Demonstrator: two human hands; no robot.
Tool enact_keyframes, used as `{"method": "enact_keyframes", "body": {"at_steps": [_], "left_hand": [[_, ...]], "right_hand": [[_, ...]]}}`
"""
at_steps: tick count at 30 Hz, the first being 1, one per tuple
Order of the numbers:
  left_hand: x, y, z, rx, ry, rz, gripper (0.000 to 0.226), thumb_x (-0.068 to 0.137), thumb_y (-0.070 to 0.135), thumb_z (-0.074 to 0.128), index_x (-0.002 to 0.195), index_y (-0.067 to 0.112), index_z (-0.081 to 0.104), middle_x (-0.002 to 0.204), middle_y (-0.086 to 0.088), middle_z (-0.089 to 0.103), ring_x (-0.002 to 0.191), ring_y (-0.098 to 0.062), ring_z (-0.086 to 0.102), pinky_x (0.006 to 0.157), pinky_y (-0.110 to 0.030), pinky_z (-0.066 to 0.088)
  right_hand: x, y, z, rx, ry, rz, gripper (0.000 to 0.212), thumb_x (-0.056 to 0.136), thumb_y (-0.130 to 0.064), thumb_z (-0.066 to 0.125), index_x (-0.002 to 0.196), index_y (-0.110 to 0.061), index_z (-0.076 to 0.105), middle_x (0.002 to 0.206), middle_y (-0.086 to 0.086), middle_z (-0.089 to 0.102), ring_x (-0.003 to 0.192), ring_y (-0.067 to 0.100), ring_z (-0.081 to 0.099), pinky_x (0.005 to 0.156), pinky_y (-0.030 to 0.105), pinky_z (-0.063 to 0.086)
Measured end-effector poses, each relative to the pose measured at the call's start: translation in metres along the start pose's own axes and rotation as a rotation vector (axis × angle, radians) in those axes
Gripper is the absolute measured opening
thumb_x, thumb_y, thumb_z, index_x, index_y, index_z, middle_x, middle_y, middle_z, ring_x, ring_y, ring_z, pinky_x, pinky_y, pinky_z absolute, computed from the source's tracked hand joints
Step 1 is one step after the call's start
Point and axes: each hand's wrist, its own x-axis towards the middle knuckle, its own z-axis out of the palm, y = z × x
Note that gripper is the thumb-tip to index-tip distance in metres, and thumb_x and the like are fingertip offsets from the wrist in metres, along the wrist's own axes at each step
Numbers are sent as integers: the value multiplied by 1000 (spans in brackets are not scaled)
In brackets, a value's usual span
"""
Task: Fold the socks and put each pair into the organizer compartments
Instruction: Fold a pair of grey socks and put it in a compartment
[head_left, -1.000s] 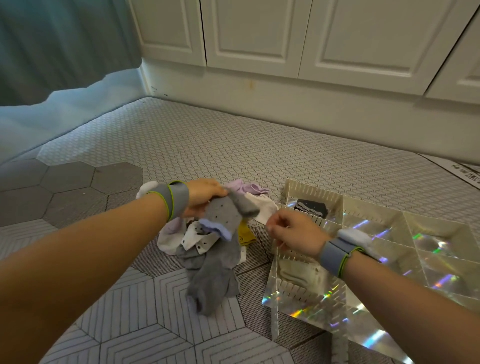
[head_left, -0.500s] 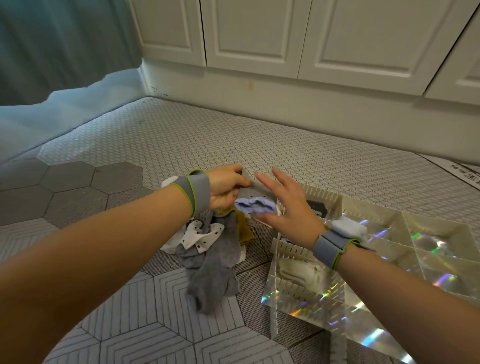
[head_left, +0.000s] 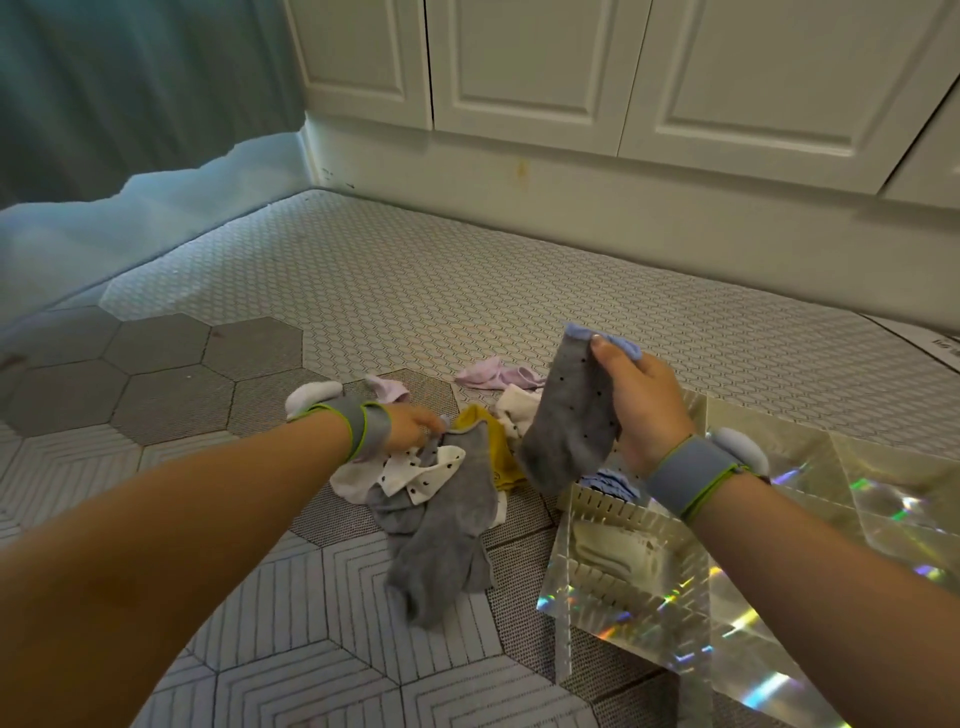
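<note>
- Head view: right hand (head_left: 641, 395) is raised above the near-left corner of the organizer (head_left: 631, 556); its grip is pinched on the cuff of a grey dotted sock (head_left: 571, 426), thumb on the near face, fingers behind. A lilac-blue cuff edge shows above the thumb.
- The held sock hangs limp, toe down, just above the sock pile (head_left: 441, 467) and the organizer's left wall.
- Left hand (head_left: 410, 426) is lowered into the pile on the floor mat (head_left: 467, 291); fingers are closed on a grey sock's (head_left: 447, 519) edge, though the exact pinch is partly hidden.
- That second grey sock trails toward the near side, draped over a white dotted sock (head_left: 415, 473); a mustard sock (head_left: 493, 441) lies beside it, pale pink ones (head_left: 493, 375) farther off.
- One organizer compartment, far-left, is seen to hold a folded blue item (head_left: 608, 483), partly hidden by the wrist; the nearest compartment shows something pale, unclear.
- Handling judged: socks are light, soft and floppy, not fragile; nothing slippery. Best taken at the cuff, so the foot hangs straight and two can be matched cuff to cuff before folding.
</note>
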Motion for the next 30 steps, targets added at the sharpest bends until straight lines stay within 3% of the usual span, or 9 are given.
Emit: {"method": "enact_keyframes", "body": {"at_steps": [3,5,8,11,14,18,21,24,30], "left_hand": [[0,-8,16,64,-82,14,45,97,25,41,141,16,40,147,-6,39,136,-24,35,108,-27,29],[6,-11,20,91,-90,-23,47,98,26,37,143,10,36,151,-8,33,139,-24,30,116,-33,19],[8,-10,14,-125,45,-55,41,100,18,33,137,4,42,146,-14,38,134,-26,36,109,-31,25],[8,-11,-6,-405,392,48,19,94,16,47,94,4,63,101,-18,60,97,-27,53,81,-29,39],[13,-10,-21,-780,565,49,21,83,7,63,67,17,55,71,-3,54,73,-18,50,70,-28,42],[6,5,-30,-1095,514,73,26,79,-5,59,84,19,52,71,-7,53,64,-19,51,62,-29,44],[5,13,-37,-1077,483,139,36,81,-10,52,111,9,56,75,-6,57,72,-21,55,69,-32,48],[-1,20,-38,-1144,437,170,17,85,-6,53,93,5,63,81,-9,61,86,-27,59,82,-39,51],[-12,47,-44,-1265,466,278,15,90,3,50,87,14,60,83,-6,61,82,-22,60,69,-29,50]], "right_hand": [[3,6,-4,45,4,52,15,91,-27,58,82,-21,69,91,4,69,91,23,65,86,39,52],[4,9,-5,69,2,69,15,91,-26,58,81,-20,68,89,5,69,88,23,65,83,38,51],[6,12,-9,63,2,87,16,90,-28,58,81,-21,69,92,4,70,91,23,65,87,40,52],[8,12,-11,80,-8,103,16,91,-30,58,84,-21,69,95,6,70,97,25,65,92,43,51],[9,8,-12,128,-25,118,16,92,-29,57,86,-21,69,98,6,69,100,25,64,92,42,50],[9,4,-11,173,-67,111,17,94,-26,53,90,-19,68,99,5,68,101,24,63,88,39,50],[9,0,-10,197,-113,98,20,96,-25,49,91,-18,67,96,5,67,97,24,63,83,37,51],[8,-3,-9,226,-143,114,22,98,-26,46,94,-20,67,100,4,67,99,22,62,78,33,52],[9,-8,-7,332,-176,170,26,99,-24,41,95,-18,66,104,7,65,100,23,62,88,39,50]]}}
